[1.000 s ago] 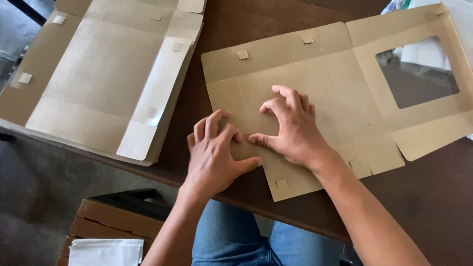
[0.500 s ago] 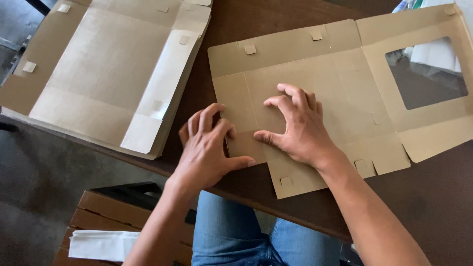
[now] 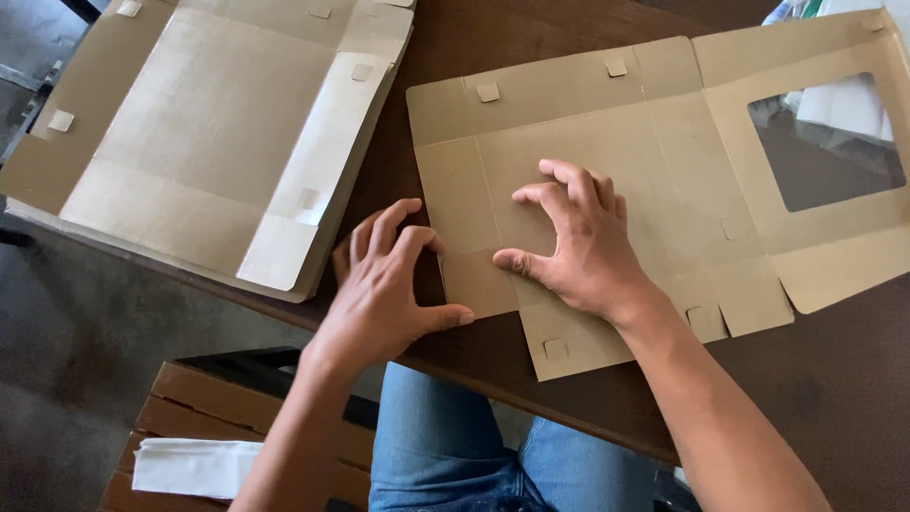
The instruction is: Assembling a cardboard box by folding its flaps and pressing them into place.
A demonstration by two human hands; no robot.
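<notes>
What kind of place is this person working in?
Probably a small packing or bakery-style work spot: a flat window box blank lies on a dark wooden table, a stack of unfolded box blanks sits beside it, and a wooden bench stands on a bare grey floor.

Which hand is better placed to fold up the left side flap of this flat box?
Probably the left hand: its fingers curl at the flat box's left edge, while the right hand presses the middle panel flat.
</notes>
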